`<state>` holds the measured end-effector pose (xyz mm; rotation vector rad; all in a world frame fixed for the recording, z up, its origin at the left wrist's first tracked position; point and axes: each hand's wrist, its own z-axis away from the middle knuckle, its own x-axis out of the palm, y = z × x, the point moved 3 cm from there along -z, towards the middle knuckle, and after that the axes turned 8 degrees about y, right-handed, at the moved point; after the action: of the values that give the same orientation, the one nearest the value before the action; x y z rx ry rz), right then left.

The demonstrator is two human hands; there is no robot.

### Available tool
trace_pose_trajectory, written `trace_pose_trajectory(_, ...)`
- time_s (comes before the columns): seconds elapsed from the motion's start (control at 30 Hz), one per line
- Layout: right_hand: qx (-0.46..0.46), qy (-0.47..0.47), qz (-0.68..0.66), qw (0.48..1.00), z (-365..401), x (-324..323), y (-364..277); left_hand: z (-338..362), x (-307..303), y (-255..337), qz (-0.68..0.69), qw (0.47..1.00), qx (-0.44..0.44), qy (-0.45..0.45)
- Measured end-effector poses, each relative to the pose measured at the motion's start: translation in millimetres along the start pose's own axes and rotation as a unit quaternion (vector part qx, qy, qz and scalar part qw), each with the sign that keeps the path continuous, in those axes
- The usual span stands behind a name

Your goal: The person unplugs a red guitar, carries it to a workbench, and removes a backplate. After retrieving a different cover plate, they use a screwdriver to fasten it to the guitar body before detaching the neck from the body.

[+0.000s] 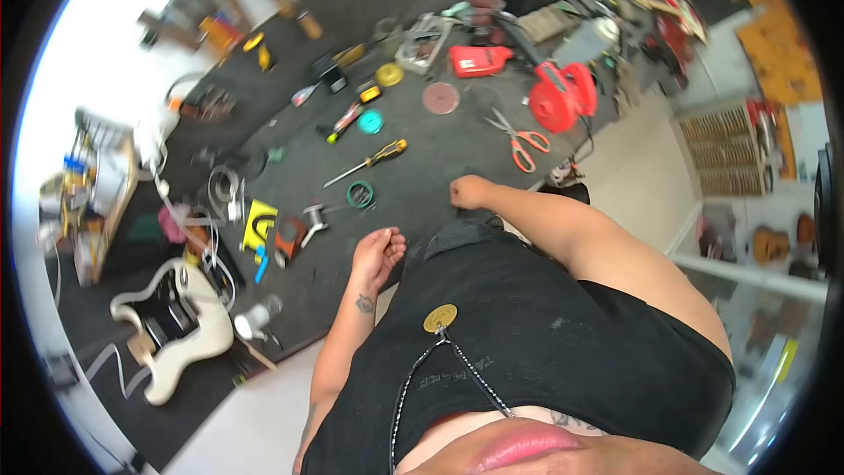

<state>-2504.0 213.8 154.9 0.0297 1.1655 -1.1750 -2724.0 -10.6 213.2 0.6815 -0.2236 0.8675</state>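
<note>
My left hand [380, 253] is held at the front edge of the dark workbench [413, 198], palm up. Its fingers are loosely curled, with nothing visible in the palm. Knuckles forward, my right hand [470, 193] is closed at the bench edge; whatever it may hold is hidden. Nearest the left hand are a small green round dish [360, 194] with small dark pieces in it and a screwdriver [387, 153] with a yellow and black handle. Orange-handled scissors [520, 141] lie open beyond the right hand.
A red blower [563, 97], a red bottle [479, 61], a reddish disc [440, 98] and a teal tape roll [370, 121] lie farther back. A white guitar body [189, 334] sits at left, near a white cup [255, 321]. Tools crowd the back.
</note>
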Motion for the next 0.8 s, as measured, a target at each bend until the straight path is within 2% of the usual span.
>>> trace_pose_trajectory(0.03, 0.015, 0.018, -0.010, 1.000, 6.2, -5.4, 1.3, -4.1, 10.7, 2.7, -0.021, 1.000, -0.006, -0.014)
trace_pose_trajectory(0.1, 0.040, -0.019, -0.020, 0.999, 21.3, -10.5, 3.3, -12.9, 35.2, 8.2, -0.088, 0.996, -0.011, -0.026)
trace_pose_trajectory(0.2, 0.051, 0.038, -0.071, 0.995, 54.4, -16.6, 32.9, -25.3, 80.2, 16.5, -0.166, 0.984, -0.011, -0.062)
trace_pose_trajectory(0.3, 0.074, 0.098, -0.135, 0.983, 105.8, -15.7, 78.7, -40.9, 127.7, 8.5, -0.219, 0.970, -0.021, -0.101)
trace_pose_trajectory(0.4, 0.160, 0.150, -0.154, 0.963, 178.8, -1.9, 143.8, -40.8, 200.6, -7.4, -0.274, 0.951, -0.053, -0.130)
trace_pose_trajectory(0.57, 0.317, 0.228, -0.145, 0.909, 353.7, 69.8, 260.7, -76.7, 307.5, -83.7, -0.398, 0.891, -0.098, -0.196)
trace_pose_trajectory(0.63, 0.441, 0.145, -0.195, 0.864, 426.5, 105.3, 293.9, -78.5, 365.6, -120.4, -0.452, 0.865, -0.088, -0.201)
trace_pose_trajectory(0.67, 0.470, 0.145, -0.185, 0.851, 460.5, 130.1, 307.5, -75.7, 396.9, -139.8, -0.457, 0.863, -0.065, -0.207)
trace_pose_trajectory(0.73, 0.504, 0.146, -0.182, 0.832, 521.4, 176.6, 334.1, -70.6, 459.5, -180.4, -0.456, 0.855, -0.093, -0.229)
trace_pose_trajectory(0.8, 0.528, 0.224, -0.173, 0.800, 576.9, 211.2, 347.8, -79.2, 508.2, -221.4, -0.449, 0.847, -0.119, -0.259)
